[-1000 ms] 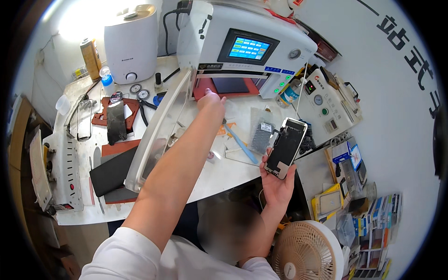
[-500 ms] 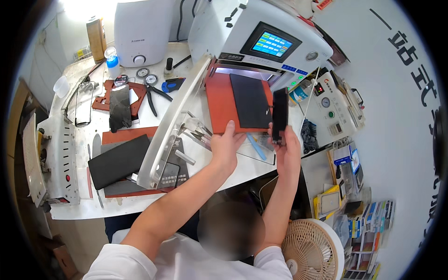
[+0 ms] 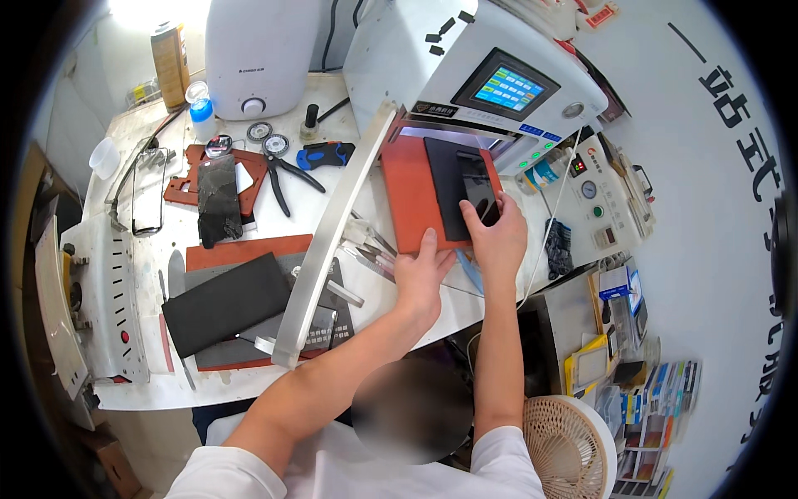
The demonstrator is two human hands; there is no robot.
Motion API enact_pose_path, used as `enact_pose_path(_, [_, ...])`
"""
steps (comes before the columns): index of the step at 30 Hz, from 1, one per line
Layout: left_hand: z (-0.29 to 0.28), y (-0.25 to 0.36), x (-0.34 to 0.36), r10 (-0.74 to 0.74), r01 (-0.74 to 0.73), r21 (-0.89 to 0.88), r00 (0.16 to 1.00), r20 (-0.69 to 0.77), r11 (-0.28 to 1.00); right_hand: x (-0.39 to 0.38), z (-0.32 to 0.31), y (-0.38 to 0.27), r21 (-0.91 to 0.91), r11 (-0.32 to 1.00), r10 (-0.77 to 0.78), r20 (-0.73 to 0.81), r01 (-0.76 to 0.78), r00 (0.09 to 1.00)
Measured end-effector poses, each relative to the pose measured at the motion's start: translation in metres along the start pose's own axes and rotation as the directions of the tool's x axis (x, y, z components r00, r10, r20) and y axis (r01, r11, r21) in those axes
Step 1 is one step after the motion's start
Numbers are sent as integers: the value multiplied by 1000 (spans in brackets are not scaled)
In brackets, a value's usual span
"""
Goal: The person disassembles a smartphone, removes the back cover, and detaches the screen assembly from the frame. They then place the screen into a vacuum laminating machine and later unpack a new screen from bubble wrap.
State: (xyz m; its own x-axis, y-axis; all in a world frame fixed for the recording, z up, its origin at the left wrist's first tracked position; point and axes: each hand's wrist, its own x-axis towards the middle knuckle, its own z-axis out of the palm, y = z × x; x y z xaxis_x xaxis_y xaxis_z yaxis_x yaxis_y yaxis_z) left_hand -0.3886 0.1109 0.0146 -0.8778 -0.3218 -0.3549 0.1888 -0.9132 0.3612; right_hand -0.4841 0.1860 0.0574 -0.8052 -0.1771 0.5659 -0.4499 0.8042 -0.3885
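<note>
So, nearest you, a dark slab (image 3: 224,299) is lying on top of flat sheets at the left of the surface (image 3: 150,333), well apart from your hands. Your left hand (image 3: 422,279) is grasping the near edge of the red mat (image 3: 409,204), thumb on top, likely for steadying it. Can't tell whether the fingers are going under or just against the edge. Your right hand (image 3: 497,237) is holding the near end of the dark phone panel (image 3: 476,176), thumb one side, fingers the other, probably for keeping the middle uncovered and the angle controllable. The panel is sitting over the right part of the black pad (image 3: 447,195); can't tell if it's touching all along. The pad is lying on the mat, presumably cushioning. The mat's far end is meeting the machine's lit mouth, so the front is staying within your reach. The pale door frame (image 3: 339,224) is standing left of the mat, leaving your access open. Farther back, the white machine (image 3: 407,58) is showing its lit display (image 3: 511,89).
</note>
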Motion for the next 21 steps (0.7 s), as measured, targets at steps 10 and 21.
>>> enact_pose_path(10, [-3, -4, 4, 10, -11, 8, 1000, 21, 1000, -2, 15, -11, -139, 990, -44, -26, 40, 999])
enact_pose_path(21, [1, 0, -2, 18, -19, 8, 999, 50, 1000, -11, 15, -14, -241, 964, -123, -29, 113, 992])
